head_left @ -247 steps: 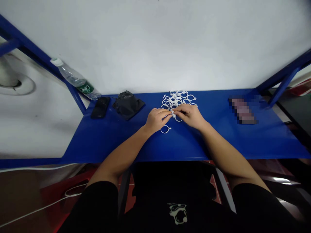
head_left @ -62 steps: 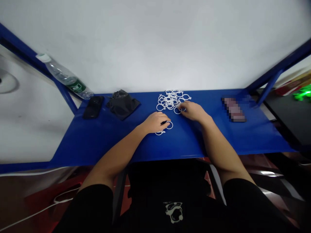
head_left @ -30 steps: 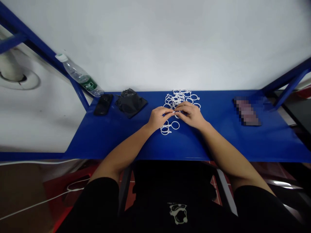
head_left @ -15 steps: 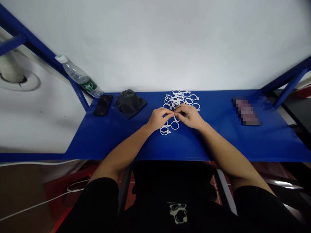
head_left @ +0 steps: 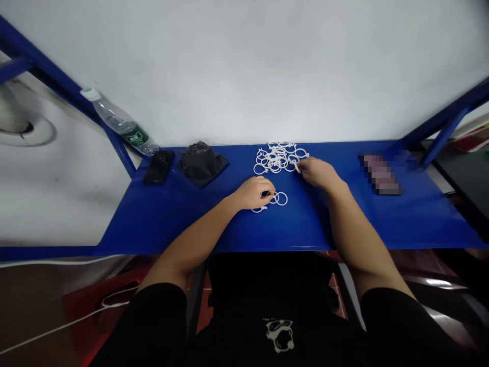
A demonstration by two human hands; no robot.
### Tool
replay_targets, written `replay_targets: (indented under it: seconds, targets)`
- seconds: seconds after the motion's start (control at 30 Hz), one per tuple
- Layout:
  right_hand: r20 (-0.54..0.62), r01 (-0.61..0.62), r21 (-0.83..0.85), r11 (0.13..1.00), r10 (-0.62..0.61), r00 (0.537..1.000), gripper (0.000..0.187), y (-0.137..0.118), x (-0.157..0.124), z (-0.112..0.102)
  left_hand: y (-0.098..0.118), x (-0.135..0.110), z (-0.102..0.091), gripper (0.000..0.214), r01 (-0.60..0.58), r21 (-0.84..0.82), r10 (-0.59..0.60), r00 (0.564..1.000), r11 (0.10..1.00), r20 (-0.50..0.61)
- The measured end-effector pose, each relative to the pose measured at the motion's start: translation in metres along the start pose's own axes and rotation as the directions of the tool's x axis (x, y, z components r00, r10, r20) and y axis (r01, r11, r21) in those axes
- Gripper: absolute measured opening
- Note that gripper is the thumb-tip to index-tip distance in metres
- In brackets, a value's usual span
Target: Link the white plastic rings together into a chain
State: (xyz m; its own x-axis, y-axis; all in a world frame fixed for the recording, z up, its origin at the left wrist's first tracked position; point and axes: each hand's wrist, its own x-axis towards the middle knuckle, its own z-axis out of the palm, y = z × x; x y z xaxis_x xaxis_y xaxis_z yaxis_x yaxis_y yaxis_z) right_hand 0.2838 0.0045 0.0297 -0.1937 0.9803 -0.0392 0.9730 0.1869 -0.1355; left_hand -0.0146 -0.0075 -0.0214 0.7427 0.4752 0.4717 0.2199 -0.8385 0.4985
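White plastic rings with small knobs, like curtain rings, lie on a blue table. Most are heaped in a pile (head_left: pixel 275 162) near the wall. My left hand (head_left: pixel 255 193) is closed in a pinch in front of the pile, its fingertips on a white ring (head_left: pixel 283 205) that overlaps another one. Under this hand, a further ring (head_left: pixel 259 211) is partly hidden. At the pile's right edge my right hand (head_left: pixel 319 172) is closed, thumb and fingers pinching a white ring (head_left: pixel 297 167).
A black pouch (head_left: pixel 202 165) and a dark phone (head_left: pixel 158 167) lie on the blue table (head_left: pixel 183 224) to the left. Behind them a plastic bottle (head_left: pixel 118 122) leans at the frame. A blurred-out flat object (head_left: pixel 381 174) lies on the right.
My hands were together, fingertips meeting over a ring. My right hand has moved right to the pile's edge and taken a ring; my left hand has lowered slightly over the front rings.
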Motion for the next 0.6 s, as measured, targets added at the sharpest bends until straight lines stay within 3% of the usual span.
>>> replay_targets:
  seconds: [0.17, 0.3, 0.37, 0.43, 0.6]
  targets:
    - [0.039, -0.003, 0.077, 0.997, 0.0, 0.999, 0.027, -0.01, 0.0, -0.003, 0.005, 0.0, -0.003, 0.015, 0.057, 0.043, -0.058, 0.998, 0.997, 0.017]
    - [-0.077, 0.077, 0.3, 0.951, -0.057, 0.995, 0.035, -0.012, -0.003, -0.007, 0.004, 0.001, -0.002, 0.015, 0.132, 0.094, -0.127, 0.99, 0.987, -0.064]
    - [-0.187, 0.191, 0.469, 0.863, -0.114, 0.976, 0.037, -0.017, -0.005, -0.006, 0.001, 0.001, -0.001, 0.014, 0.145, 0.109, -0.127, 0.979, 0.983, -0.163]
    - [-0.266, 0.307, 0.623, 0.72, -0.173, 0.948, 0.036, -0.027, -0.008, -0.004, -0.002, 0.001, 0.0, 0.017, 0.151, 0.109, -0.115, 0.954, 0.983, -0.277]
    - [-0.291, 0.385, 0.837, 0.39, -0.278, 0.915, 0.033, -0.06, -0.012, 0.009, -0.007, 0.0, 0.0, 0.031, 0.136, 0.099, -0.078, 0.89, 0.986, -0.449]
